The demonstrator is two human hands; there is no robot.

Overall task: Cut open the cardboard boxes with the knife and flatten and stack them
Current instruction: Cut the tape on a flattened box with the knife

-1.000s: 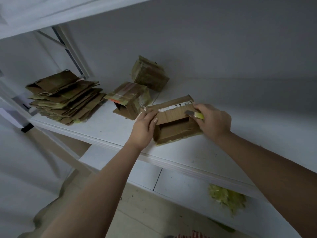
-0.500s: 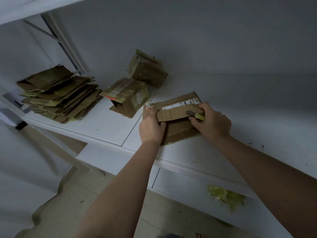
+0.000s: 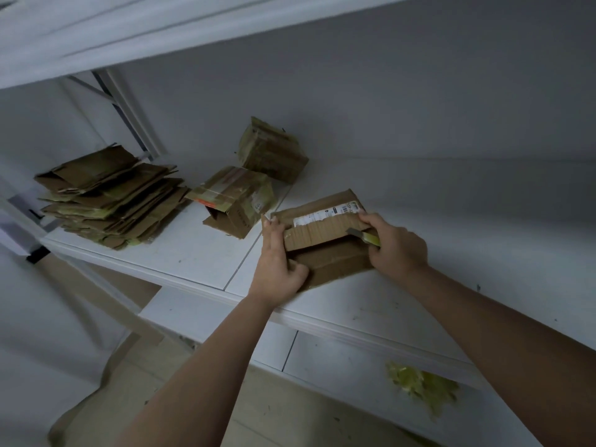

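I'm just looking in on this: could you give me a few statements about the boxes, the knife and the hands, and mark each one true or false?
1. The right hand holds the knife. True.
2. The left hand rests on the stack of flattened boxes. False: it grips the box with the white label; the stack lies apart, far left.
3. Two more boxes, the taped box and the rear box, stand on the shelf. True.
4. The knife lies loose on the shelf. False: it is in the hand.
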